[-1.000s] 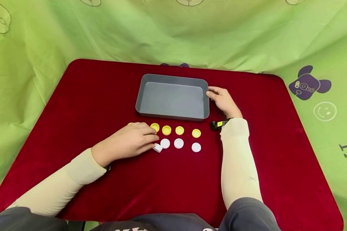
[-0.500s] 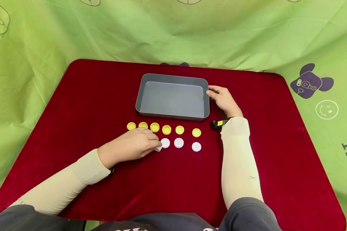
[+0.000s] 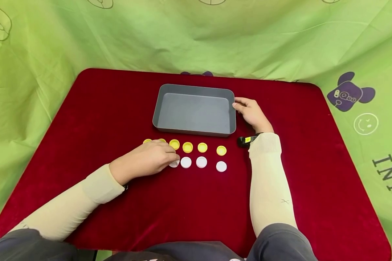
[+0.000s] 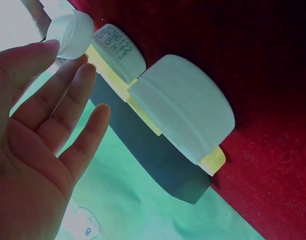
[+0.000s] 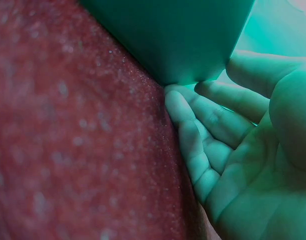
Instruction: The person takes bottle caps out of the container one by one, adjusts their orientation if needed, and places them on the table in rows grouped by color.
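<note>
My left hand (image 3: 147,157) pinches a white bottle cap (image 4: 70,34) between thumb and index finger, the other fingers spread loosely. In the head view that cap is partly covered by the fingertips, at the left end of a row of white caps (image 3: 201,162). Behind these runs a row of yellow caps (image 3: 187,147), hollow side up; the leftmost ones are partly hidden by the hand. A grey rectangular tray (image 3: 196,131) lies beyond both rows. My right hand (image 3: 253,115) holds its right end, thumb at the rim and fingers against the outer wall.
Dark red cloth covers the table (image 3: 189,206). A green printed curtain (image 3: 150,36) hangs behind and beside it. A black wrist device (image 3: 245,141) sits by the right sleeve, close to the rightmost caps.
The white cap at my left fingertips was tilted and has shifted slightly left, now lying flatter in the row. My right hand and the tray stay put.
</note>
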`<control>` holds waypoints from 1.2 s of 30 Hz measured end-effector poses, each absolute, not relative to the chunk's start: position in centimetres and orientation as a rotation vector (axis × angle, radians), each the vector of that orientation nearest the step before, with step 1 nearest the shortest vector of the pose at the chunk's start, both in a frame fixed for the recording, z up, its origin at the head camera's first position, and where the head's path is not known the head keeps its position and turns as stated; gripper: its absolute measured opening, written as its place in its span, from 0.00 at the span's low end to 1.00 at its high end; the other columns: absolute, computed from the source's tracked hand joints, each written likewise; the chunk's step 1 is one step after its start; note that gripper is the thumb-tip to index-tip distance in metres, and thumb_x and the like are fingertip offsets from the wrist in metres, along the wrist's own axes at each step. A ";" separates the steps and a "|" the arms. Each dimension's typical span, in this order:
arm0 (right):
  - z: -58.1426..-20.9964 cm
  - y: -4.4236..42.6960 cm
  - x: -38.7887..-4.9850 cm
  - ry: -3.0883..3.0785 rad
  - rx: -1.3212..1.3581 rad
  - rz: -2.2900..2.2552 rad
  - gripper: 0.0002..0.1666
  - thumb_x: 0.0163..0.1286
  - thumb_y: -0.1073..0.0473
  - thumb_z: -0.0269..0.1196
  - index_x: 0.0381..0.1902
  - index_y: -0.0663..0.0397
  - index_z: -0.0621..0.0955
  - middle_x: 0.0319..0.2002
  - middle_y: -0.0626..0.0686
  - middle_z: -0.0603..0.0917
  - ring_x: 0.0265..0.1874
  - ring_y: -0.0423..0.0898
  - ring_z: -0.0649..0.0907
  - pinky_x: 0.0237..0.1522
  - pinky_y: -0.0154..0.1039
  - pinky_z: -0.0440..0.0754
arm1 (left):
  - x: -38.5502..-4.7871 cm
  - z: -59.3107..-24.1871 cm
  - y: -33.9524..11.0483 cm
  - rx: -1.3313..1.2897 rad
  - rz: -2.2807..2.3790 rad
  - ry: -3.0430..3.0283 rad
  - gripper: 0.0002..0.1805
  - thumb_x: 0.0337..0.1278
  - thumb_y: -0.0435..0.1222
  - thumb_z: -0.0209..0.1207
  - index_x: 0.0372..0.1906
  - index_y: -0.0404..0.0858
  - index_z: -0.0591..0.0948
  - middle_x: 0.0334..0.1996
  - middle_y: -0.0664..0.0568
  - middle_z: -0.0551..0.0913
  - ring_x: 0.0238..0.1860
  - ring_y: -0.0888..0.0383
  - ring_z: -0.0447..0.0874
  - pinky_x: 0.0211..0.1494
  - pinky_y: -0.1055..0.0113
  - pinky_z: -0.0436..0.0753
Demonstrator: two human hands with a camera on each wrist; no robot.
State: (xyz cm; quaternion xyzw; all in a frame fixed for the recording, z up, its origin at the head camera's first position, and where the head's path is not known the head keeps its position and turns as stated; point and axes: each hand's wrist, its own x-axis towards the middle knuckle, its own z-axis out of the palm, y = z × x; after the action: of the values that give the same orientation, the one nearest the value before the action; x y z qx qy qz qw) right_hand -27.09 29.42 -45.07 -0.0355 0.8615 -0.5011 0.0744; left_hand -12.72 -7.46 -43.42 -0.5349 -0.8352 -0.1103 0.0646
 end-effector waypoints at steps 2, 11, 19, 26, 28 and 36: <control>-45.0 29.4 -27.1 2.586 -0.107 -1.506 0.26 0.75 0.55 0.56 0.66 0.58 0.73 0.58 0.58 0.78 0.48 0.49 0.75 0.52 0.43 0.70 | -12.9 -43.4 -7.5 -1.616 -0.317 -2.523 0.09 0.54 0.30 0.66 0.41 0.40 0.86 0.36 0.56 0.86 0.40 0.55 0.82 0.54 0.59 0.77; -45.2 29.3 -27.1 2.597 -0.120 -1.495 0.26 0.74 0.55 0.56 0.66 0.59 0.73 0.57 0.59 0.78 0.46 0.49 0.75 0.50 0.41 0.71 | -13.2 -43.5 -7.4 -1.587 -0.261 -2.573 0.07 0.53 0.28 0.64 0.36 0.42 0.85 0.30 0.58 0.84 0.38 0.55 0.81 0.50 0.58 0.78; -45.2 29.2 -27.1 2.601 -0.115 -1.506 0.25 0.74 0.56 0.56 0.66 0.59 0.73 0.57 0.59 0.78 0.47 0.48 0.75 0.50 0.41 0.71 | -12.8 -43.6 -7.0 -1.653 -0.335 -2.623 0.11 0.58 0.41 0.65 0.43 0.41 0.86 0.37 0.57 0.84 0.41 0.56 0.80 0.50 0.58 0.76; -45.1 29.2 -27.2 2.595 -0.118 -1.500 0.26 0.74 0.55 0.56 0.67 0.59 0.73 0.58 0.58 0.78 0.48 0.49 0.75 0.51 0.42 0.71 | -12.9 -43.8 -7.1 -1.651 -0.308 -2.618 0.09 0.56 0.39 0.66 0.42 0.42 0.86 0.37 0.57 0.84 0.41 0.56 0.80 0.49 0.58 0.76; -45.0 29.2 -27.2 2.596 -0.118 -1.496 0.26 0.74 0.55 0.56 0.67 0.59 0.73 0.58 0.58 0.78 0.48 0.49 0.75 0.52 0.43 0.71 | -13.0 -43.9 -7.1 -1.649 -0.312 -2.611 0.09 0.56 0.39 0.66 0.42 0.42 0.86 0.36 0.57 0.84 0.41 0.56 0.80 0.48 0.59 0.76; -45.4 29.1 -27.3 2.599 -0.121 -1.502 0.25 0.74 0.56 0.56 0.65 0.59 0.74 0.55 0.59 0.79 0.45 0.49 0.75 0.48 0.41 0.71 | -13.0 -44.0 -7.2 -1.645 -0.311 -2.638 0.11 0.57 0.39 0.66 0.44 0.42 0.86 0.38 0.57 0.84 0.42 0.56 0.81 0.49 0.58 0.77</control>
State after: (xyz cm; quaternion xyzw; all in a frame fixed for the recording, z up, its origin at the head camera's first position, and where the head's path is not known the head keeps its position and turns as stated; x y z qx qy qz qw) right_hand -27.32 29.11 -45.38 -0.0401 0.8630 -0.4989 0.0687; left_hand -12.96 -7.20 -43.98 -0.5264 -0.8443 -0.0994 0.0088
